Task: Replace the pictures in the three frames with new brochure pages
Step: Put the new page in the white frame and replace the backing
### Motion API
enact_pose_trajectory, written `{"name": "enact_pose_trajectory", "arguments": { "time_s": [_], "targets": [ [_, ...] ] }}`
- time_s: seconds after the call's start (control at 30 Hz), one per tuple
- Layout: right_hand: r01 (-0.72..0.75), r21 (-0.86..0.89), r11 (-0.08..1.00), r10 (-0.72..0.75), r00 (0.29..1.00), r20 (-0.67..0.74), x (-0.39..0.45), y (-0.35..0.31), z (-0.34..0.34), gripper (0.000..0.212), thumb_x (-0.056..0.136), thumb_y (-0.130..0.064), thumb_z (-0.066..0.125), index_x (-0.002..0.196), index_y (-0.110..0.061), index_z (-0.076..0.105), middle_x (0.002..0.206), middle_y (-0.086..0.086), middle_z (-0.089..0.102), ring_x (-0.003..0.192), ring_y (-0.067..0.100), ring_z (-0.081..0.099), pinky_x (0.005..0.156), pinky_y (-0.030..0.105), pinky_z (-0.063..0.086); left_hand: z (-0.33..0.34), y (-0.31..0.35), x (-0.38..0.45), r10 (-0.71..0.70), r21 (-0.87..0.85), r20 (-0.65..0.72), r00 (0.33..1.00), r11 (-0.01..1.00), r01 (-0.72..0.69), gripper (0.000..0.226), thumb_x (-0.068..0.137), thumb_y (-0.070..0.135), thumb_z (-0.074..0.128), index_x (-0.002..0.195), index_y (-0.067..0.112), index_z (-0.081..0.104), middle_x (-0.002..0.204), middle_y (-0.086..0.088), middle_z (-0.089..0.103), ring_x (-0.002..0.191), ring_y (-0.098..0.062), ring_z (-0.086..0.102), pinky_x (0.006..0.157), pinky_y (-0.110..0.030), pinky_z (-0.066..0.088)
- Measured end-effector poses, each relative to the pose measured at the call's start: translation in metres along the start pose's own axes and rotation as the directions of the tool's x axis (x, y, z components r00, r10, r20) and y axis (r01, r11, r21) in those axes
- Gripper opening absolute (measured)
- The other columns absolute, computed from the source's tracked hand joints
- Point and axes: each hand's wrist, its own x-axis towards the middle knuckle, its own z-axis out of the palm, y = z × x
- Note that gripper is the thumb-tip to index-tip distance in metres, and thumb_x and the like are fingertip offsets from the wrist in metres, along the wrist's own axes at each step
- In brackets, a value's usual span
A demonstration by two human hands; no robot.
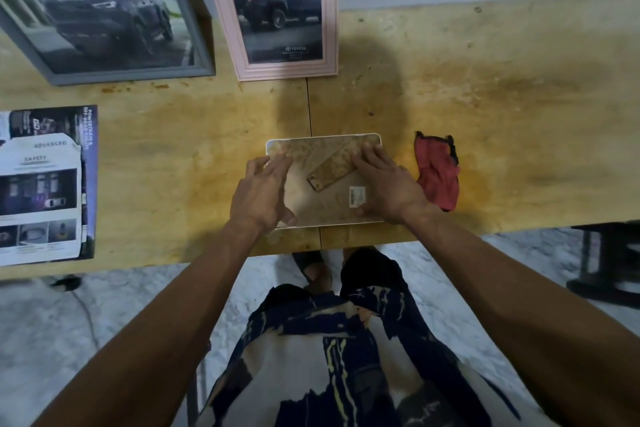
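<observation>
Small white frame [322,180] face down on the yellow surface [485,97], near the front edge. Left hand [259,194] flat on its left side, right hand [384,184] flat on its right side, fingers spread, grip loose on both. Red cloth [437,172] just right. Grey frame [100,11] and pink frame [277,11] far left. Brochure pages [45,184] at left.
</observation>
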Motion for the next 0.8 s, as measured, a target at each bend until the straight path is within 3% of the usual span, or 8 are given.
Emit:
{"name": "enact_pose_trajectory", "arguments": {
  "time_s": [0.23,0.4,0.5,0.63,0.73,0.8],
  "targets": [
    [-0.007,-0.045,0.999,0.007,1.000,-0.010,-0.004,-0.001,0.001,0.114,0.074,-0.045,0.080,0.156,-0.035,0.001,0.162,-0.014,-0.016,0.149,0.011,-0.015,0.116,0.057,0.022,-0.002,0.001,-0.004,0.022,-0.025,0.019,1.000,0.999,-0.021,0.120,0.056,0.027,0.095,0.154,0.019,0.026,0.159,0.000,0.035,0.145,-0.026,0.014,0.101,-0.044,0.045],
    [0.007,-0.060,0.998,-0.007,1.000,0.001,-0.002,-0.005,0.001,0.114,0.077,-0.040,0.079,0.156,-0.031,-0.002,0.163,-0.008,-0.018,0.150,0.016,-0.015,0.116,0.058,0.023,-0.004,-0.003,-0.013,-0.015,-0.046,-0.042,0.999,0.999,0.013,0.105,0.056,0.034,0.094,0.145,0.015,0.040,0.149,-0.005,0.048,0.145,-0.028,0.023,0.102,-0.046,0.042],
    [0.004,-0.046,0.999,-0.004,1.000,0.010,0.000,-0.003,-0.001,0.114,0.077,-0.041,0.079,0.156,-0.031,-0.003,0.162,-0.008,-0.020,0.150,0.016,-0.017,0.114,0.061,0.022,-0.005,0.000,-0.014,-0.032,0.042,-0.050,0.998,0.999,0.034,0.100,0.061,0.041,0.091,0.144,0.023,0.038,0.151,0.001,0.045,0.146,-0.027,0.021,0.103,-0.047,0.034],
    [0.002,-0.047,0.999,-0.001,0.999,0.035,-0.006,-0.004,0.003,0.113,0.078,-0.041,0.077,0.155,-0.032,-0.005,0.162,-0.009,-0.023,0.149,0.016,-0.019,0.113,0.063,0.018,0.000,0.004,-0.020,-0.057,0.071,-0.060,0.997,0.996,0.061,0.104,0.063,0.039,0.090,0.149,0.025,0.033,0.157,0.007,0.034,0.144,-0.028,0.019,0.102,-0.048,0.036],
    [0.005,-0.060,0.998,-0.004,1.000,0.009,-0.004,-0.005,0.002,0.111,0.079,-0.039,0.076,0.156,-0.031,-0.004,0.162,-0.009,-0.022,0.149,0.016,-0.018,0.113,0.063,0.019,0.004,0.002,-0.019,-0.198,-0.099,-0.099,0.975,0.977,0.189,0.110,0.054,0.033,0.095,0.145,0.022,0.036,0.149,-0.003,0.035,0.132,-0.030,0.030,0.090,-0.044,0.043],
    [0.010,-0.055,0.998,-0.011,1.000,-0.014,-0.004,-0.004,0.002,0.110,0.078,-0.039,0.077,0.156,-0.030,-0.001,0.163,-0.008,-0.018,0.150,0.017,-0.015,0.113,0.063,0.023,0.009,0.003,-0.017,-0.323,-0.248,-0.056,0.945,0.921,0.301,0.088,0.051,0.032,0.096,0.124,0.015,0.049,0.132,-0.009,0.045,0.122,-0.031,0.038,0.079,-0.038,0.039]
  ]
}}
